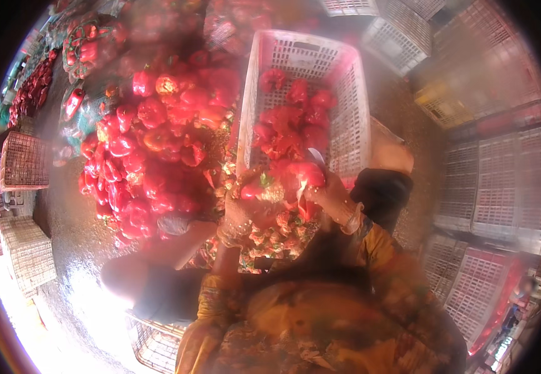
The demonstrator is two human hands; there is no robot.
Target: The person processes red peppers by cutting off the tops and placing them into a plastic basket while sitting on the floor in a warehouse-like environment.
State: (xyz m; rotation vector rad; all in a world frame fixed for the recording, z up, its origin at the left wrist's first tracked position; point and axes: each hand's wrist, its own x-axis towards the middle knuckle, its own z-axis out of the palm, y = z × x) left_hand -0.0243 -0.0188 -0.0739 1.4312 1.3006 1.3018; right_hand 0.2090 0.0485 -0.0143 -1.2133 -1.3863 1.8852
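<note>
In front of my body, my left hand (236,217) holds the seeded core of a red bell pepper (270,191), with its green stem and pale seeds showing. Beside it, my right hand (333,196) grips a red bell pepper piece (310,174), and a knife blade (316,156) sticks up by the fingers; the knife's handle is hidden. Both hands look gloved, with seeds stuck on them. Just beyond them stands a white plastic crate (359,107) with red pepper pieces (293,117) inside. Cut cores and seeds (270,238) lie below my hands.
A large heap of red peppers (148,154) lies on the floor left of the crate. Net sacks of peppers (88,49) lie beyond it. Stacked crates (495,182) line the right side, with a yellow crate (443,105) among them. More crates (25,161) stand at the far left.
</note>
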